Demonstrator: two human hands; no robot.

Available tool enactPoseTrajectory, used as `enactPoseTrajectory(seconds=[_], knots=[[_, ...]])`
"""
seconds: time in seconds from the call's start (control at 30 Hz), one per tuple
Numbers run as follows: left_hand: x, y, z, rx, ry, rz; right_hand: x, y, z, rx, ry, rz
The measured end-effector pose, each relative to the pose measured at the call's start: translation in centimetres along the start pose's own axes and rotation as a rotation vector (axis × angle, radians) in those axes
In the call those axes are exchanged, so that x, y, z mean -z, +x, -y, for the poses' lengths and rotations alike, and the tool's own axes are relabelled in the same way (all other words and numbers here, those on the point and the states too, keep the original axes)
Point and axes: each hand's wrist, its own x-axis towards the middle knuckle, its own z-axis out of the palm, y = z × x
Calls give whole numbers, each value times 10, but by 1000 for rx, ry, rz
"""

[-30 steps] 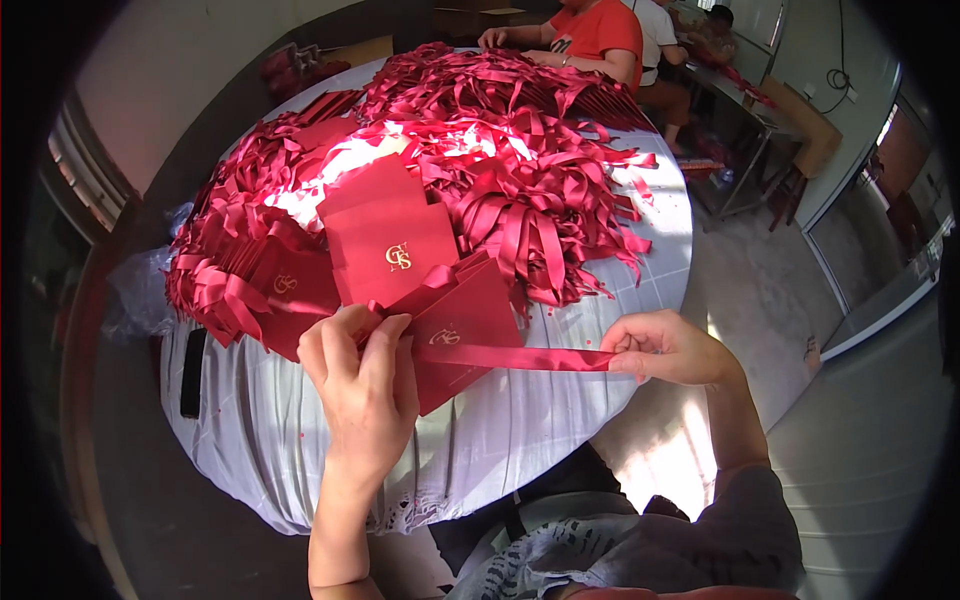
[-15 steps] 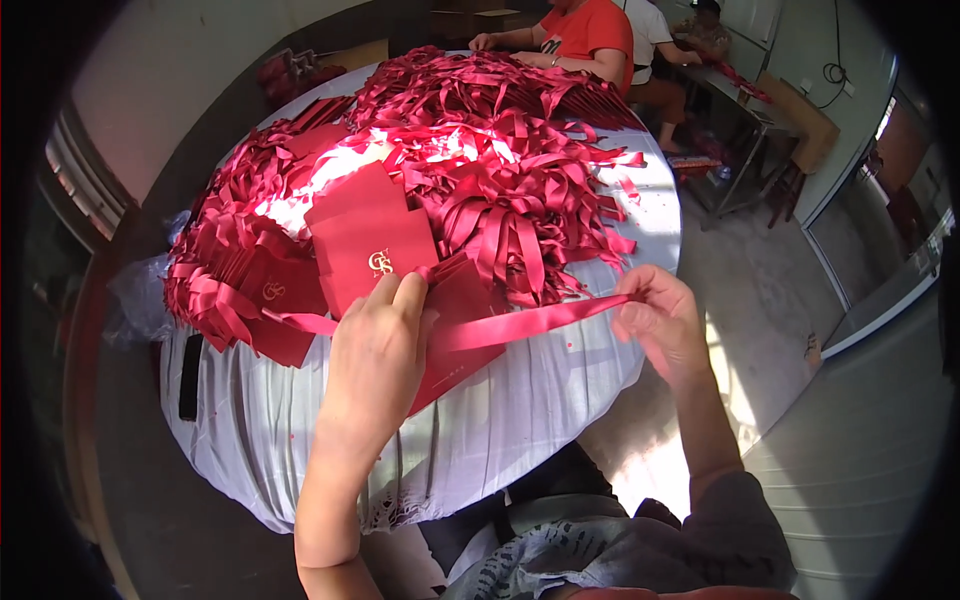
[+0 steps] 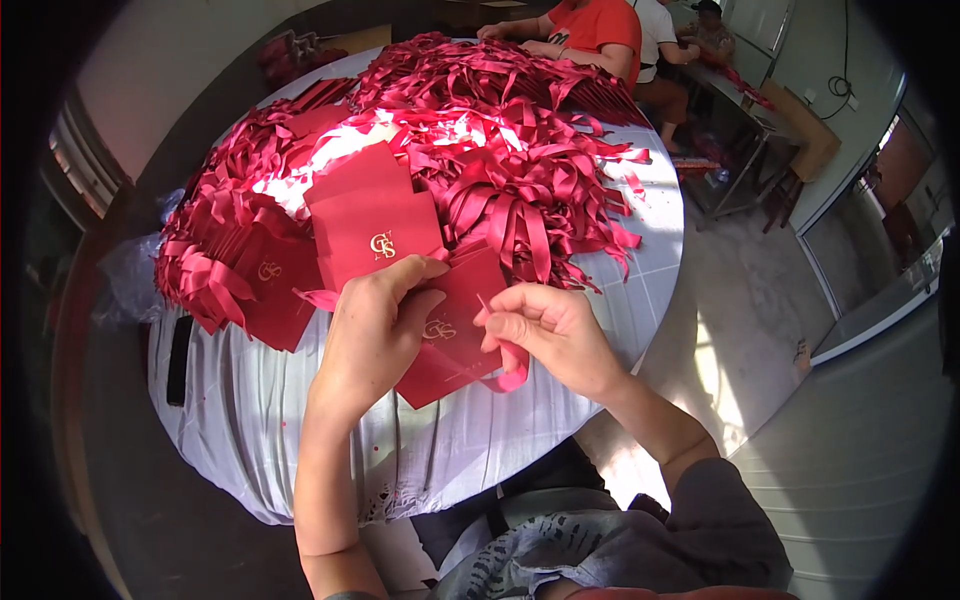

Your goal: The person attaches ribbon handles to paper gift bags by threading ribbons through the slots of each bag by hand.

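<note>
A flat red paper piece (image 3: 456,310) with a gold emblem lies tilted in front of me, perhaps a folder or pouch. My left hand (image 3: 372,322) grips its left side, thumb bent over the front. A pink-red satin ribbon (image 3: 513,377) loops below the lower right edge of that piece. Between thumb and fingertips, my right hand (image 3: 553,338) pinches the ribbon's end, close over the paper. Beyond my left hand rest other red paper pieces (image 3: 375,215) with a gold emblem, overlapping. Part of the ribbon is hidden behind the left hand.
A big heap of ribboned red pieces (image 3: 500,190) covers the far half of the round table (image 3: 260,440) with its white cloth. A black strip (image 3: 180,360) lies near the left edge. Across the table sits a person in red (image 3: 597,45); others work at a farther table (image 3: 760,120).
My right hand has come in from the right to the paper, bringing the ribbon's end. The ribbon, stretched taut before, now hangs in a loop. My left hand still grips the piece.
</note>
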Motion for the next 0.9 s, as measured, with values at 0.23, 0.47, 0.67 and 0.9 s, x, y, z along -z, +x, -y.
enactPoseTrajectory(seconds=[0.23, 0.47, 0.67, 0.9], knots=[[-1, -6, 6, -9, -83, 4, -9, 9, -6, -15, -96, -84], [-5, -13, -3, -46, -6, -39, -10, 7, -2, 2, -216, -115], [-11, -17, -7, -122, 51, -66, -10, 5, 3, -10, -224, -130], [-15, -19, -15, -242, 172, -88, -10, 4, 6, 41, -344, -138]])
